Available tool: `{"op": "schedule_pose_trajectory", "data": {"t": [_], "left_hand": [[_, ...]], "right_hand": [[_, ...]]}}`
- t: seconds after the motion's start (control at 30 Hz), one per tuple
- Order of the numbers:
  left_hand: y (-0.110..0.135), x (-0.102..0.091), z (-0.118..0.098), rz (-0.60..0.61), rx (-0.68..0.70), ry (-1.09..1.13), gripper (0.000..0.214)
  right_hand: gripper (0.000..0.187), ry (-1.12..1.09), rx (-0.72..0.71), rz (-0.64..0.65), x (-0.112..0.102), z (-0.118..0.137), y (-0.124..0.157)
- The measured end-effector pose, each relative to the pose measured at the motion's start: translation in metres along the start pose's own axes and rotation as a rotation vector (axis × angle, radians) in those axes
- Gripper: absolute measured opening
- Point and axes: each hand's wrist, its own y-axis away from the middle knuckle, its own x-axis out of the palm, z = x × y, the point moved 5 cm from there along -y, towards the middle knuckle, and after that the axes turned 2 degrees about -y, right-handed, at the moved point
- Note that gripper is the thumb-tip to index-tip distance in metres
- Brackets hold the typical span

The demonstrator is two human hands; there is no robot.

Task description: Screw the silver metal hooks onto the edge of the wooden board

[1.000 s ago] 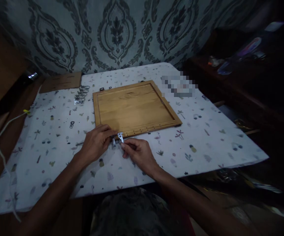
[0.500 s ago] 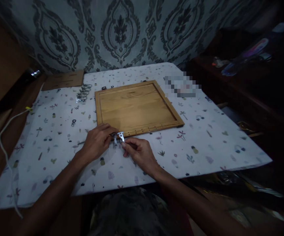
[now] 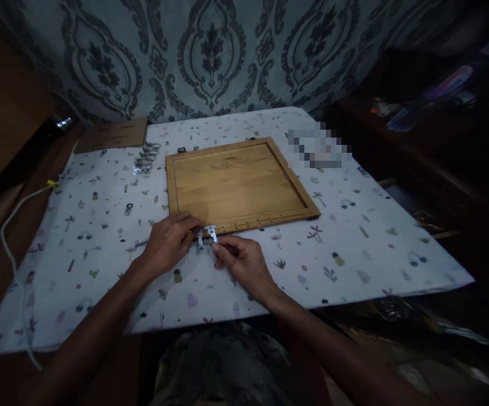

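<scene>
A wooden framed panel (image 3: 236, 183) lies flat on the table, with small dark holes along its near edge. At that edge's left end is a small, shiny metal bracket (image 3: 212, 232), perhaps a hinge, with two legs pointing toward me. My left hand (image 3: 168, 239) is closed at the panel's near-left corner, its fingertips at the bracket's left side; the exact grip is partly hidden. My right hand (image 3: 242, 259) pinches the bracket's right leg between thumb and fingers. From under my left hand pokes a thin dark shaft (image 3: 141, 244), its other end hidden.
Several metal fittings (image 3: 146, 158) lie in a row left of the panel, near brown cardboard (image 3: 111, 135). A lone fitting (image 3: 128, 209) sits closer to me. A white cable (image 3: 9, 254) runs down the left side of the patterned tablecloth (image 3: 354, 248).
The whole view has shifted slightly, moving the scene a little to the right. Both hands stay at the bracket, which appears tilted slightly differently; nothing has been let go.
</scene>
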Motion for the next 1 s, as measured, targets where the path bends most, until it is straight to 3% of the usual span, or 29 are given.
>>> {"op": "schedule_pose_trajectory", "data": {"t": [0.6,1.0], "left_hand": [[0.0006,0.0009,-0.0010,-0.014,0.031,0.002,0.041],[0.0012,0.0009,-0.0080,0.034,0.108,-0.142,0.040]], "right_hand": [[0.022,0.005,-0.026,-0.006,-0.0001,0.0027,0.0003],[0.023,0.008,-0.014,0.007,-0.0010,0.0046,0.0014]]}}
